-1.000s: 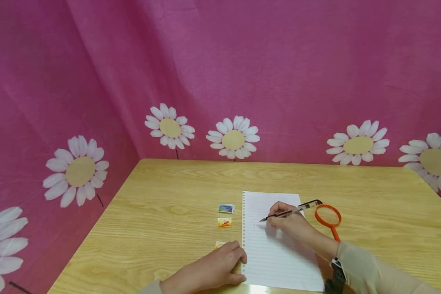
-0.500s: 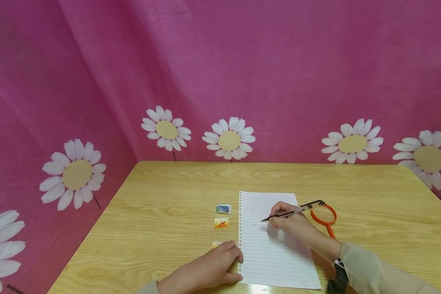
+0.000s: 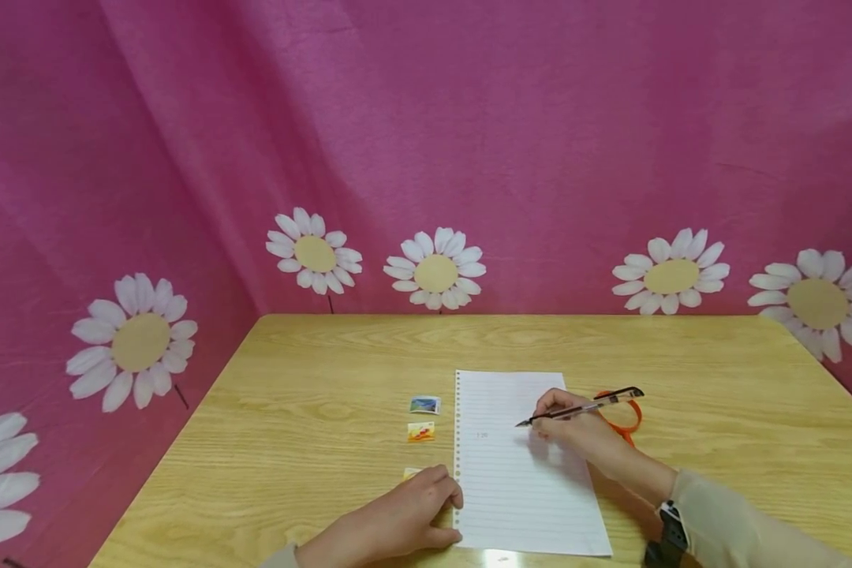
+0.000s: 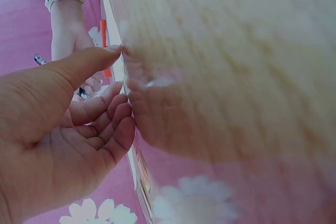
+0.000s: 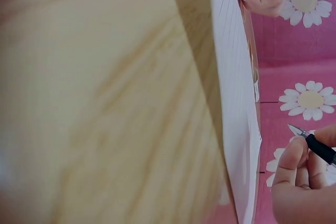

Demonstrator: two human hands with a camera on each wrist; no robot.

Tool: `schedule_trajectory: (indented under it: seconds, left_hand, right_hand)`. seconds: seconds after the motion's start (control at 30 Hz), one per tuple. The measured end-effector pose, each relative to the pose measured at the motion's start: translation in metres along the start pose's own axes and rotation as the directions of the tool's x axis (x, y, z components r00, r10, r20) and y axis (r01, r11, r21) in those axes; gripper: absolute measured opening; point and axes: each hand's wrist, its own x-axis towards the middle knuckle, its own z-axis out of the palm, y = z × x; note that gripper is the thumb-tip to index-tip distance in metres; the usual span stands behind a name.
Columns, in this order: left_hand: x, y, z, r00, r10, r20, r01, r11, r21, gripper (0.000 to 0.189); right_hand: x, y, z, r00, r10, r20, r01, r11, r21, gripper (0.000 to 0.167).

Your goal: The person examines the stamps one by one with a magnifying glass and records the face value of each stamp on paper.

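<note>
A ruled loose-leaf sheet (image 3: 518,505) with holes down its left side lies on the table. My right hand (image 3: 575,430) pinches a black-and-clear pen (image 3: 618,395) above the sheet's upper half; in the right wrist view the pen tip (image 5: 295,129) stands off the paper. Faint small writing (image 3: 482,435) shows left of the tip. At the sheet's lower left edge rests my left hand (image 3: 408,509), thumb and bent fingertips touching down, holding nothing. Beside the sheet lie a blue-green stamp-like picture (image 3: 424,405) and a yellow one (image 3: 420,431); another yellow piece (image 3: 412,473) is mostly hidden by the left hand.
An orange-rimmed magnifying glass (image 3: 635,426) lies right of the sheet, partly covered by the right hand and pen. The wooden table (image 3: 291,410) ends at a pink curtain (image 3: 468,142) printed with white daisies at the back and left.
The right hand has drawn the pen rightward, away from the small writing, which now shows more fully. The left hand stays by the sheet's edge. The head view has shifted slightly.
</note>
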Motion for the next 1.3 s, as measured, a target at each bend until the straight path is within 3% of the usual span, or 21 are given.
schedule_trajectory:
  seconds: [0.33, 0.63, 0.87, 1.07, 1.3]
  left_hand:
    - [-0.001, 0.000, 0.000, 1.000, -0.008, -0.003, 0.008, 1.000, -0.017, 0.025]
    - [-0.002, -0.001, 0.001, 1.000, -0.011, -0.003, 0.011, 1.000, -0.024, 0.025]
    - [-0.001, -0.002, 0.002, 1.000, -0.008, 0.000, 0.008, 1.000, -0.030, 0.025]
    - [0.000, 0.000, 0.001, 1.000, -0.011, -0.003, 0.011, 0.999, -0.030, 0.024]
    - [0.001, 0.001, 0.001, 1.000, -0.005, -0.011, 0.004, 1.000, -0.025, 0.025]
  right_hand:
    - [-0.004, 0.005, -0.016, 0.999, -0.045, 0.020, 0.044, 0.998, 0.044, 0.023]
    - [-0.006, 0.011, -0.031, 0.996, -0.094, 0.014, 0.092, 0.993, 0.070, 0.007]
    - [-0.011, 0.013, -0.045, 0.996, -0.092, 0.005, 0.091, 0.993, 0.068, 0.018]
    - [-0.015, 0.016, -0.057, 0.994, -0.110, 0.011, 0.109, 0.992, 0.070, 0.003]
    - [-0.021, 0.024, -0.070, 0.989, -0.150, 0.003, 0.149, 0.984, 0.093, 0.007]
